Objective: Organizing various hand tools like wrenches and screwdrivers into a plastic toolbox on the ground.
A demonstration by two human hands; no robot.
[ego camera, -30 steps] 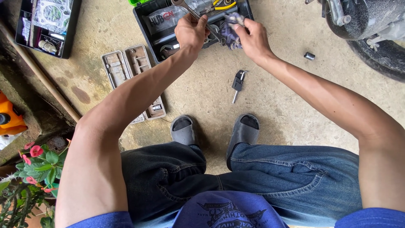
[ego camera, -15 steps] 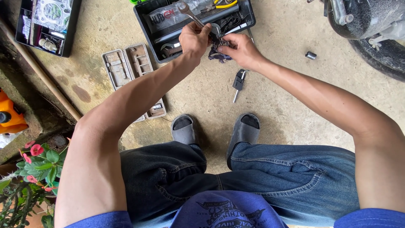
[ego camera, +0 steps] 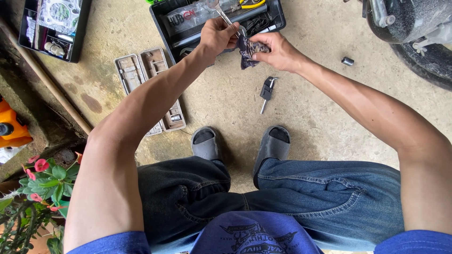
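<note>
Across the whole frame spreads the bare concrete floor point(ego camera: 226, 101), with a dark rubber tyre point(ego camera: 426, 66) of a vehicle at the upper right edge. At top centre sits an open black plastic toolbox point(ego camera: 162, 21) holding tools and a clear bag; a second black tray point(ego camera: 82, 28) of parts lies at the upper left, and an open grey hinged case point(ego camera: 141, 75) rests on the floor left of centre. Over the toolbox's near edge both hands work close together. The left hand point(ego camera: 215, 36) is closed around the shaft of a long silver metal wrench point(ego camera: 221, 14), whose long axis runs diagonally: its head points to the upper left, toward the top of the frame, and its lower end goes down right into the cloth. The right hand point(ego camera: 278, 51) pinches a crumpled dark blue patterned rag point(ego camera: 248, 49) against that lower end. Below the hands lies a black-headed key point(ego camera: 266, 91), blade pointing down-left. A small silver metal socket point(ego camera: 347, 61) sits at the right, near the tyre.
</note>
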